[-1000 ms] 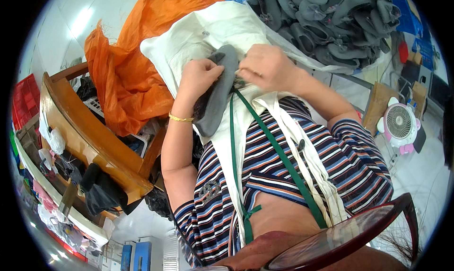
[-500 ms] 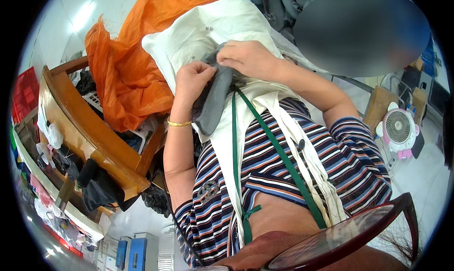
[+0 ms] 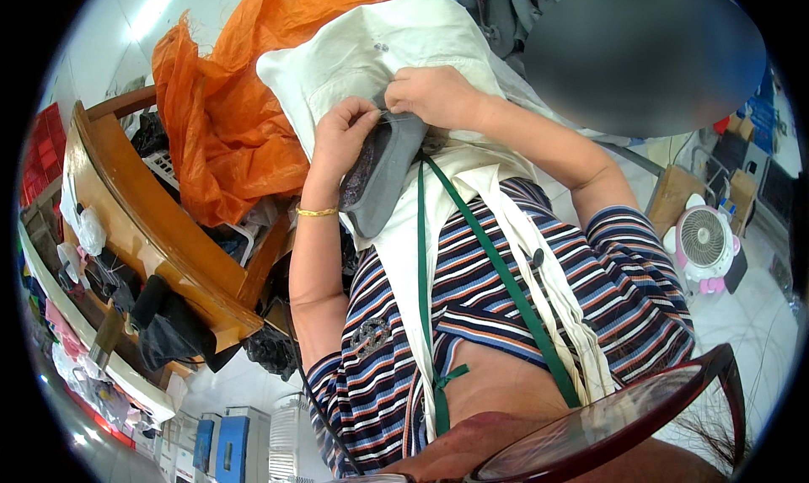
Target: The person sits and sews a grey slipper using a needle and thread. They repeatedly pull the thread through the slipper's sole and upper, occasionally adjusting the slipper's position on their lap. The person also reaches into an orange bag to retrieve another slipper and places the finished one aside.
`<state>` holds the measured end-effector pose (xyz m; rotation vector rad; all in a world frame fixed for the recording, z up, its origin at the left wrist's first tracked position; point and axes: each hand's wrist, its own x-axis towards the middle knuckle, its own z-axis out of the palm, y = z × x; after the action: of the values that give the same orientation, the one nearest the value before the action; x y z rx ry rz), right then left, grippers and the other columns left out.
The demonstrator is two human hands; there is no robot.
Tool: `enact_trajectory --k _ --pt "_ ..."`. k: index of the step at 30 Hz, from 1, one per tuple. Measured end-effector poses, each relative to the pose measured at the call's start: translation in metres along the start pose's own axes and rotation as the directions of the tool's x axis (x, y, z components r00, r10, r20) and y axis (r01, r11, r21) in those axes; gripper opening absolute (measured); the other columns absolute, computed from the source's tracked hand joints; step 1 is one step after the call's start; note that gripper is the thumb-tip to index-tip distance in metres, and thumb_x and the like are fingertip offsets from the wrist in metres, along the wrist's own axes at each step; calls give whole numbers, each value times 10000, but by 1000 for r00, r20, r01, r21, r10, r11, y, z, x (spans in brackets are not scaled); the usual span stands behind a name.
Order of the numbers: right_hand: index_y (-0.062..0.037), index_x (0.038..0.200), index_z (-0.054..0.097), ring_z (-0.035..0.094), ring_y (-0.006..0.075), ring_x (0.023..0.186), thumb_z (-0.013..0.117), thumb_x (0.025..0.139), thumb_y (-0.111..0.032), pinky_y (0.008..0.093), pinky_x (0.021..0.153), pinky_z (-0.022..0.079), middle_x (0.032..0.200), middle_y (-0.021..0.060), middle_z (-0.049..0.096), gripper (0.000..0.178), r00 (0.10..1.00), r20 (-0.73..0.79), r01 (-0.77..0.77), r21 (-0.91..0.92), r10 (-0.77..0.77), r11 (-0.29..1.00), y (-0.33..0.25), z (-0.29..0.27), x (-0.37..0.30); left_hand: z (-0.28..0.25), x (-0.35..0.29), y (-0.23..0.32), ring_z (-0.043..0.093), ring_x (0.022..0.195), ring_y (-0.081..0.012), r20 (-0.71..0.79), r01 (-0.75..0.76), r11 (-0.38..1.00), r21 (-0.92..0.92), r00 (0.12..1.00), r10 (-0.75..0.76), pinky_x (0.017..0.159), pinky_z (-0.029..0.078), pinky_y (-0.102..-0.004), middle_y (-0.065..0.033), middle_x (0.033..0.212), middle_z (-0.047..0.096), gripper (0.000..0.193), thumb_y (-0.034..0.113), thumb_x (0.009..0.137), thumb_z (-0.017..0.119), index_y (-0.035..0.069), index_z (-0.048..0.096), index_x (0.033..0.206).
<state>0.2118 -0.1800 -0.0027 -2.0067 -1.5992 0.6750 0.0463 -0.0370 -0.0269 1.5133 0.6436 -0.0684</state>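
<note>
A grey felt-like piece [image 3: 389, 176], with a dark speckled inner side, lies over the white cloth [image 3: 337, 53] on my lap. My left hand [image 3: 345, 133] is at its upper left edge, thumb and forefinger pinched together. My right hand [image 3: 434, 96] is closed just above the piece's top end, its fingertips curled in. A fine pale thread [image 3: 388, 112] shows between the two hands' fingertips; whether a needle is there is too small to tell.
Left of my lap hangs an orange cloth [image 3: 253, 87] beside a curved wooden bench [image 3: 160, 230]. More grey pieces [image 3: 489, 11] are heaped at the top. A person, blurred out, is at the upper right. A small white-and-pink fan [image 3: 704, 237] stands on the right.
My hands have come slightly apart at the top of the grey piece, and a thread now shows between them. The piece has turned so its speckled inner side is visible.
</note>
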Motion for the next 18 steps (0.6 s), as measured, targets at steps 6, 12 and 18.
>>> enact_trajectory --k 6,12,18 --pt "-165 929 664 638 246 760 647 888 -207 352 655 518 871 28 634 61 987 -160 27 140 -4 990 -11 19 -3 13 0 -10 502 683 -13 -28 21 996 -83 999 -23 583 383 -172 50 828 637 97 95 925 673 8 692 962" --pt "-80 979 618 588 112 648 596 985 -223 230 512 430 794 7 612 144 864 156 -279 940 479 196 13 -2 -9 1 -9 3 462 608 -22 78 232 858 -457 972 -222 547 353 -175 50 778 624 79 141 925 677 67 683 900" --pt "-88 873 569 446 92 553 605 971 -154 212 467 348 703 -7 538 124 592 233 103 928 771 -359 105 -39 -52 -4 -12 -1 447 616 -25 148 260 791 -555 966 -214 535 327 -174 59 759 598 107 171 940 661 89 654 873"
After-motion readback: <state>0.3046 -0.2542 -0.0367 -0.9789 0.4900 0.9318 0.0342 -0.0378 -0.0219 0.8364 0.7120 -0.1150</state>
